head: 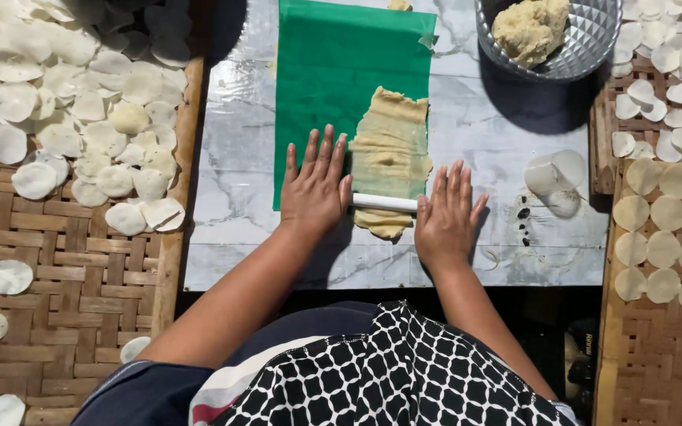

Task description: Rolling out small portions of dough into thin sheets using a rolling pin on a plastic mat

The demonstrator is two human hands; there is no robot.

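I am pressing both hands flat on a thin white rolling pin [384,203] that lies across a strip of pale yellow dough [389,154]. My left hand [315,189] is bearing on the pin's left end and my right hand [445,218] on its right end; the fingers [321,154] of both are spread and extended, gripping nothing, palms resting on the pin.

The dough strip is lying partly on a green plastic sheet [325,79] and partly on the marble-patterned desk [238,158], directly in front of me. Beyond the pin it is already looking flattened and thin, with ragged edges; a small thicker part is showing on my side of the pin, so rolling appears unfinished.

A faceted metal bowl [593,39] at the far right is holding a lump of unrolled dough [530,28], so more stock is waiting. A round clear cutter [554,175] is lying on the desk to the right. Many cut white discs [80,118] are drying on the woven bamboo tray [80,276] to the left, and further discs [665,244] are lying on the tray to the right.
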